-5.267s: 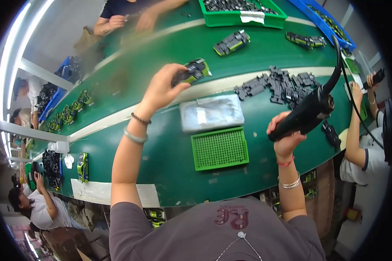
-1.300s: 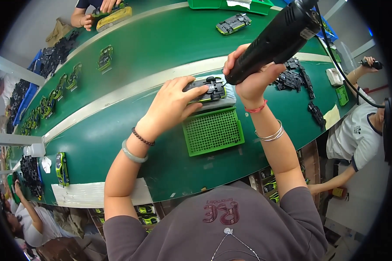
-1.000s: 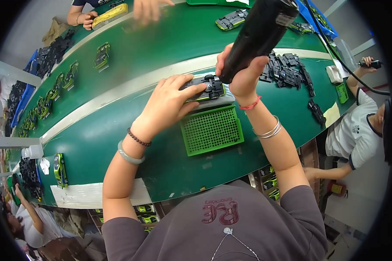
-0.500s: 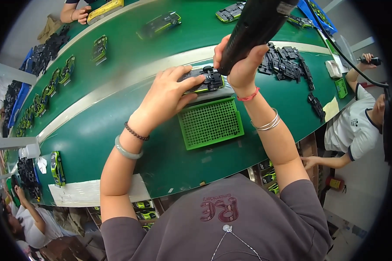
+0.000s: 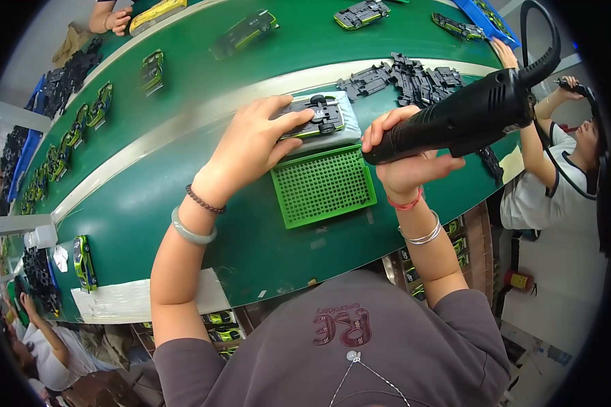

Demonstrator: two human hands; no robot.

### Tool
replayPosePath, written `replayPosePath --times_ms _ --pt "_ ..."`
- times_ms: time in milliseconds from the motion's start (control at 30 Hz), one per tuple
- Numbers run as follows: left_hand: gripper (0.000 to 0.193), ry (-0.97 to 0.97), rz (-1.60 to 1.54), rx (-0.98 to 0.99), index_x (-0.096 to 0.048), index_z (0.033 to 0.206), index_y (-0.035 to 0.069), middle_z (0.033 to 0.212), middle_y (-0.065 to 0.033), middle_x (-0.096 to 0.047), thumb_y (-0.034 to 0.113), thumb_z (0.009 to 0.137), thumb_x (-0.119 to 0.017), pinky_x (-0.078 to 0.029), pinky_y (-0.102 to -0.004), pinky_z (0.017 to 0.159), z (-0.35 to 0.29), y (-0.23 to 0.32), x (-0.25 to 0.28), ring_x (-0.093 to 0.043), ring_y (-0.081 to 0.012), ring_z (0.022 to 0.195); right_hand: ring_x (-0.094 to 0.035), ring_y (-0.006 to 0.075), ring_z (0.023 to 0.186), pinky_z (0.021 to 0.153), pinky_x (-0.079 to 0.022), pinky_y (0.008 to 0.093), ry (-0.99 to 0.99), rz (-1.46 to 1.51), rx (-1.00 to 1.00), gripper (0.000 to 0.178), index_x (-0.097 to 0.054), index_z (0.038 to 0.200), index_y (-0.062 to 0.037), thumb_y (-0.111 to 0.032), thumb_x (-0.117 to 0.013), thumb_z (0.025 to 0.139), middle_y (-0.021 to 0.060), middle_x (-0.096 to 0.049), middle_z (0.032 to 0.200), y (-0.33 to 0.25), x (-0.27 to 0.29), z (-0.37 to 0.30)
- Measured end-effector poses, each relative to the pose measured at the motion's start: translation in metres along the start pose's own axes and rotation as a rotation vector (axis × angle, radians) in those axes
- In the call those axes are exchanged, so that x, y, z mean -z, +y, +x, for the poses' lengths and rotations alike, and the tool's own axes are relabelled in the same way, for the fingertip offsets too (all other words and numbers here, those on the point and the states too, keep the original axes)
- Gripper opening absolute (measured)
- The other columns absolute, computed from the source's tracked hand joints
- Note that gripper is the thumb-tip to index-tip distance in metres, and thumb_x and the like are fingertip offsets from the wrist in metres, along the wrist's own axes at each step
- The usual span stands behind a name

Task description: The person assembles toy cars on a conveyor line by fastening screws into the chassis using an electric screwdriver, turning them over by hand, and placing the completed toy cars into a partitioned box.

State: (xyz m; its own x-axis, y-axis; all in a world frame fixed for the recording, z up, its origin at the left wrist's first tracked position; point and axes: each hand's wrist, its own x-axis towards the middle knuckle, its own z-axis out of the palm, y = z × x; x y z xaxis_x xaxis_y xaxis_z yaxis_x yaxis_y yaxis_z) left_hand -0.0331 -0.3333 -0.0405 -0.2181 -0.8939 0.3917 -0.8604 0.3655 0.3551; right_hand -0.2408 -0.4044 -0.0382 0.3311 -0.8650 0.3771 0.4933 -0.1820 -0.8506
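An upside-down toy car [image 5: 334, 117], black underneath with its wheels up, lies on a pale cloth pad [image 5: 350, 121]. My left hand [image 5: 254, 136] grips its left end, with fingers on top and the thumb along the near side. In my right hand [image 5: 409, 173] is a black electric screwdriver [image 5: 455, 119], its cord rising from the back end. The tool is held almost level, its front end pointing left, apart from the car. Its bit is not visible. A green perforated tray [image 5: 288, 222] sits just nearer than the pad.
Several black chassis parts [image 5: 414, 78] lie in a pile beyond my right hand. Toy cars [image 5: 363, 13] stand along the green belt [image 5: 183, 41] across the far side. A blue bin [image 5: 509, 37] is at the far right, with a co-worker's hand [image 5: 504, 53] by it.
The screwdriver has come away from the car to the right and nearer, tipping from steep to almost level. My left hand stays on the car. A co-worker's arm now reaches toward the blue bin.
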Motion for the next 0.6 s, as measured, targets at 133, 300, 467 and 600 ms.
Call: replayPosePath --times_ms 133,300,467,600 --pt "0.038 0.031 -0.009 -0.013 -0.058 0.112 0.017 0.113 -0.0141 -0.053 0.017 0.075 -0.066 -0.042 -0.0403 0.085 -0.001 0.000 0.000 -0.051 -0.0317 0.101 -0.049 0.0184 0.050 0.048 -0.042 0.0279 0.035 0.006 0.003 0.100 -0.044 0.080 -0.0019 -0.094 -0.016 0.053 0.0086 -0.049 0.059 0.004 0.002 -0.001" --pt "0.038 0.036 -0.016 -0.012 -0.058 0.112 0.017 0.113 -0.0141 -0.053 0.017 0.075 -0.066 -0.042 -0.0402 0.084 -0.001 0.001 -0.001 -0.051 -0.0318 0.101 -0.050 0.0180 0.050 0.048 -0.043 0.0281 0.015 -0.028 -0.030 0.099 -0.044 0.079 -0.0022 -0.094 -0.019 0.053 0.0086 -0.049 0.060 0.008 0.004 -0.003" --pt "0.038 0.032 0.006 -0.004 -0.058 0.112 0.017 0.113 -0.0142 -0.053 0.017 0.075 -0.066 -0.042 -0.0404 0.086 0.000 0.001 0.000 -0.051 -0.0322 0.102 -0.050 0.0176 0.048 0.045 -0.043 0.0268 0.023 -0.039 -0.024 0.096 -0.045 0.078 -0.0020 -0.092 -0.023 0.056 0.0075 -0.048 0.057 0.011 0.001 -0.002" --pt "0.040 0.006 -0.003 0.012 -0.056 0.114 0.018 0.117 -0.0155 -0.051 0.018 0.075 -0.066 -0.041 -0.0405 0.088 -0.001 0.000 0.003 -0.049 -0.0332 0.105 -0.051 0.0175 0.046 0.042 -0.042 0.0255 0.022 -0.118 -0.025 0.094 -0.045 0.077 -0.0016 -0.091 -0.025 0.057 0.0068 -0.047 0.054 0.010 -0.006 0.000"
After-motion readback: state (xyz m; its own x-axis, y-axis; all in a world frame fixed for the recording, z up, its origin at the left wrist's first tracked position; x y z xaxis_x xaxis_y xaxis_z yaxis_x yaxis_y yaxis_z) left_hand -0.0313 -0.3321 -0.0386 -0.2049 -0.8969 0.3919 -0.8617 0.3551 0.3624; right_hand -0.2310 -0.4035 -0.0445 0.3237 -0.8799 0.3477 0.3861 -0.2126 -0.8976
